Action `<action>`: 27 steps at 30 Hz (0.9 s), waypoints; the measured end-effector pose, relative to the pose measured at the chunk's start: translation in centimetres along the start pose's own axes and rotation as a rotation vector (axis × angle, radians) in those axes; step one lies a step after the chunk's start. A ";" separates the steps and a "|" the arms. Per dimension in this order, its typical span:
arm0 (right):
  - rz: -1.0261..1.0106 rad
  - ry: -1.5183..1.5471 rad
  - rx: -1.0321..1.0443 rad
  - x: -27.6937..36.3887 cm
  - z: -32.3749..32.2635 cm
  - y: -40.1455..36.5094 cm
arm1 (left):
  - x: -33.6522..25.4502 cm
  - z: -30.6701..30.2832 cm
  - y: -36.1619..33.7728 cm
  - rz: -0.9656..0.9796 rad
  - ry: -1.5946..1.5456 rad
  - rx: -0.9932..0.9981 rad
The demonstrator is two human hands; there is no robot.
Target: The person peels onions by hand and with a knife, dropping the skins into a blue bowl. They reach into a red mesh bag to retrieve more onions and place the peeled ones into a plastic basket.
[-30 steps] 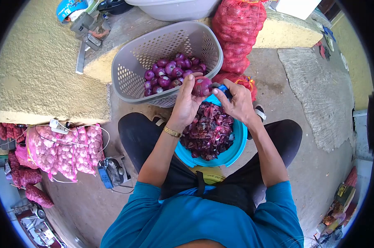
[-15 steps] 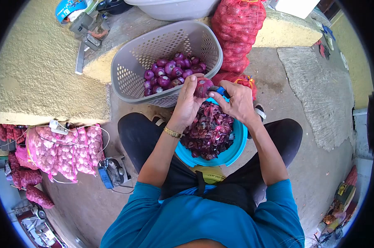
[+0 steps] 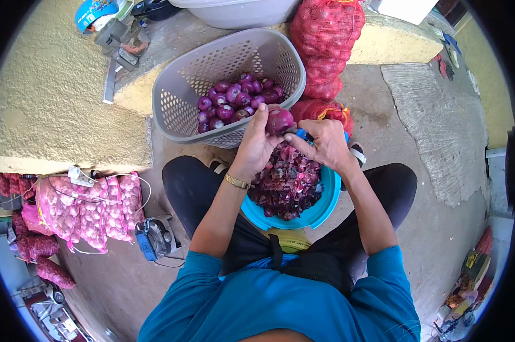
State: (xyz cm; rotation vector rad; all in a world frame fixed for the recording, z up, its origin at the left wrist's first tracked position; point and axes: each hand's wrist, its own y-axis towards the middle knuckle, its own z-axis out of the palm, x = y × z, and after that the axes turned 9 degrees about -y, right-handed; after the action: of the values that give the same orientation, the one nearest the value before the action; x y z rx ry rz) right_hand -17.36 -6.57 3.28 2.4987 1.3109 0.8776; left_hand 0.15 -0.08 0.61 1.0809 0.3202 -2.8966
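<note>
My left hand [image 3: 254, 142] is closed around a red onion [image 3: 280, 120], its thumb up along the near side. My right hand [image 3: 326, 142] grips a small blue-handled knife [image 3: 301, 134], whose dark blade end meets the onion's lower right side; the fingers partly cover it. Below both hands, a turquoise basin [image 3: 329, 200] between my legs is heaped with dark red onion skins [image 3: 289, 185]. Just beyond my left hand stands a grey perforated basket [image 3: 169, 122] with many shiny purple peeled onions [image 3: 233, 94] in it.
Red mesh sacks of onions [image 3: 328, 51] stand behind the basket on the right. A grey tub [image 3: 234, 14] sits on the ledge at the back. Pink net bags of garlic-like bulbs [image 3: 92, 208] lie at left, near a blue-and-grey device [image 3: 156, 238] on the floor.
The onion's upper surface now looks smoother and brighter. My right hand and the knife have shifted slightly down along the onion's side. The basket and basin have stayed in place.
</note>
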 end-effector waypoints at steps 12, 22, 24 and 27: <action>-0.216 -0.085 0.198 -1.3 -1.3 -0.5 | -0.7 -0.8 0.5 -0.072 -0.251 -0.075; 0.349 0.439 -0.061 -1.0 -0.8 -0.2 | -1.0 0.5 -0.5 0.039 -0.005 0.094; 0.349 0.481 -0.029 -1.2 -1.2 -0.2 | -1.3 0.9 -0.5 0.034 0.021 0.127; 0.394 0.580 0.021 -1.3 -1.5 -0.3 | -1.6 1.3 -0.7 0.007 -0.031 0.180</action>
State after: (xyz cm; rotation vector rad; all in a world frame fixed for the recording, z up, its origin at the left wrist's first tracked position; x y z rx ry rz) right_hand -18.99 -7.60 3.83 2.6697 0.9496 1.7858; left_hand 0.48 0.26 2.72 1.0543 0.0549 -2.9798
